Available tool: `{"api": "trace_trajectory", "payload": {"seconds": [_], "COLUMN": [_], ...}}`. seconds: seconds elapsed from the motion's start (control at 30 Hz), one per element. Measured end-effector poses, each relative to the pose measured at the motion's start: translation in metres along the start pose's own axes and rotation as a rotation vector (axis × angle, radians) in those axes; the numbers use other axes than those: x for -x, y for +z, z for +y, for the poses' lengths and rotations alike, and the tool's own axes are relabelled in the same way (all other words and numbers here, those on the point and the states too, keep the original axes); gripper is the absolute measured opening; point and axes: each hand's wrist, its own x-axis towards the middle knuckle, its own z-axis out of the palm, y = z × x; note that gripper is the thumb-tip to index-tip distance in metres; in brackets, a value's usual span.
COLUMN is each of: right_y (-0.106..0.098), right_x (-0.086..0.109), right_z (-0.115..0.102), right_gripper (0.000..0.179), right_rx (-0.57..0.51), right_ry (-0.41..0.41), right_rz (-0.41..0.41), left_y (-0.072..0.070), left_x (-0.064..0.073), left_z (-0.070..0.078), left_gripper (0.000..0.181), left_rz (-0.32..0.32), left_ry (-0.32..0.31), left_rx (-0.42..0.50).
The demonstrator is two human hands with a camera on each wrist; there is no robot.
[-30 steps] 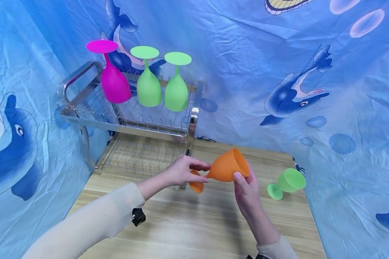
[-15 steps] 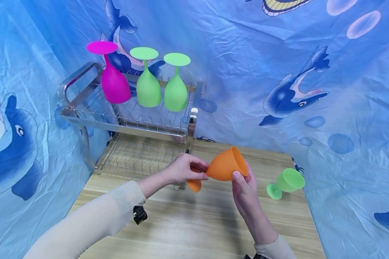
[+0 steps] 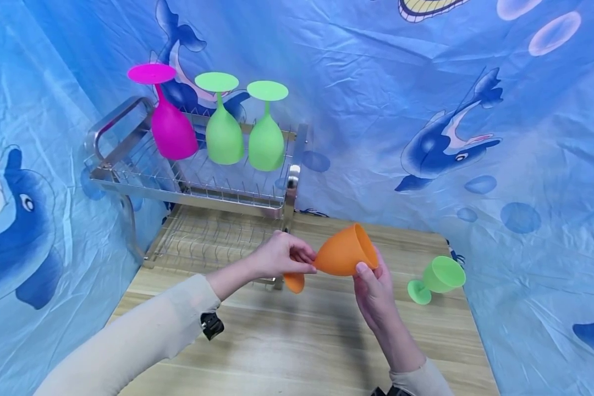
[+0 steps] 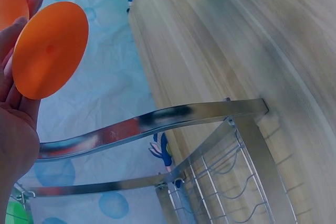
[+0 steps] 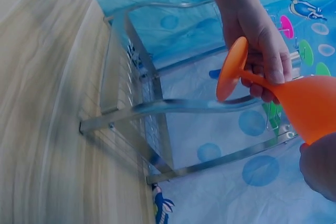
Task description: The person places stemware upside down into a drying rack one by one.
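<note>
An orange goblet [image 3: 341, 252] is held on its side above the table, its mouth toward the right and its round foot [image 4: 51, 51] toward the left. My left hand [image 3: 283, 256] pinches the stem; in the right wrist view the stem [image 5: 255, 77] lies between thumb and fingers. At the rim of the bowl, my right hand [image 3: 374, 289] grips with the thumb on the near side and fingers behind. To the right of that hand, a green goblet [image 3: 444, 275] lies tipped on the table.
A two-tier metal dish rack [image 3: 188, 198] stands at the back left. On its upper tier are a magenta goblet [image 3: 174, 132] and two green goblets [image 3: 225, 137], all upside down. The wooden table [image 3: 277, 352] is bounded behind by a blue dolphin-print curtain [image 3: 356, 110].
My left hand has shifted slightly left along with the goblet, and its fingers have curled further around the stem. The right hand keeps its hold on the rim.
</note>
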Motion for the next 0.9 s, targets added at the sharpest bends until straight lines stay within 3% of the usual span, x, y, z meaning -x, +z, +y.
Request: {"api": "trace_trajectory", "payload": {"seconds": [0.17, 0.33, 0.5, 0.9], "right_y": [-0.008, -0.016, -0.025, -0.021], "right_x": [0.000, -0.005, -0.019, -0.048], "right_z": [-0.005, -0.015, -0.035, -0.083], "right_gripper": [0.050, 0.073, 0.090, 0.106], "right_rx": [0.070, 0.227, 0.403, 1.128], "right_ry": [-0.010, -0.019, -0.094, -0.156], "right_rz": [-0.084, -0.174, -0.307, -0.601], "left_y": [-0.002, -0.007, -0.012, -0.028], "left_x": [0.000, 0.004, 0.006, 0.010], "left_z": [-0.001, -0.001, 0.000, 0.008], "left_gripper": [0.014, 0.015, 0.014, 0.014], "left_rz": [-0.009, 0.002, -0.002, -0.055], "left_ry": [0.037, 0.036, 0.043, 0.046], "left_rx": [-0.059, -0.080, -0.106, -0.260]}}
